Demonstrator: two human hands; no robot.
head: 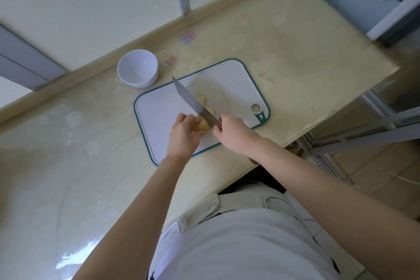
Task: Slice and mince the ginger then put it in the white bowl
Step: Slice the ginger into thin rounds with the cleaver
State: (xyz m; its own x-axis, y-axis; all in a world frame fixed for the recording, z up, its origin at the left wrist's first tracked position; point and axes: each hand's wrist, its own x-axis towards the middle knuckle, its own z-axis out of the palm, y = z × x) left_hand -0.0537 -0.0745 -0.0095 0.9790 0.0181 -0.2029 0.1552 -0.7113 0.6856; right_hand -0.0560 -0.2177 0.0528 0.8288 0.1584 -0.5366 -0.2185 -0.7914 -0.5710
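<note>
A white cutting board (236, 79) with a teal rim lies on the counter. My left hand (181, 136) grips a pale yellow piece of ginger (203, 125) on the board. Around the handle of a knife (191, 100) curl the fingers of my right hand (231, 134), and the blade rests against the ginger, its tip pointing toward the far left. Two cut ginger slices (202, 99) lie just beyond the blade. The white bowl (137, 68) stands empty off the board's far left corner.
The cream counter (68, 143) runs left and ends in an edge at the near right, close to my body. A raised backsplash strip (91, 68) lines the far side. Window frames and a floor cable (375, 177) lie to the right.
</note>
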